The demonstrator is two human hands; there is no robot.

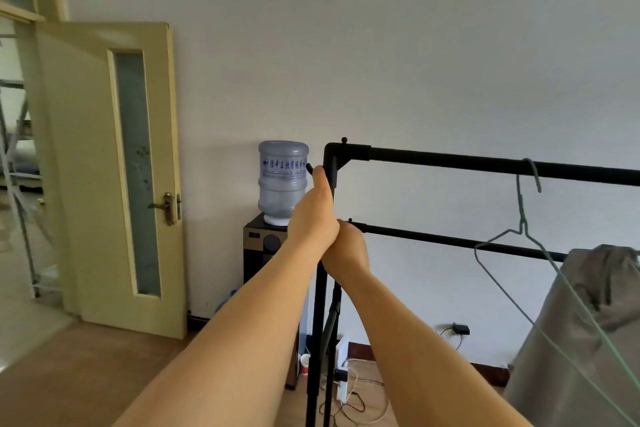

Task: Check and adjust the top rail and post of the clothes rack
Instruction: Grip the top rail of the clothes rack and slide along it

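Observation:
A black clothes rack stands in front of me. Its top rail runs right from a corner elbow. The near post drops from that elbow to the floor. My left hand is wrapped around the post just under the elbow, thumb pointing up. Directly below it, my right hand grips the same post where the lower back rail meets it. The two hands touch each other.
A green wire hanger hangs on the top rail with a grey garment at the right. Behind the rack stands a water dispenser with a blue bottle. A cream door is open at left. Cables lie on the floor.

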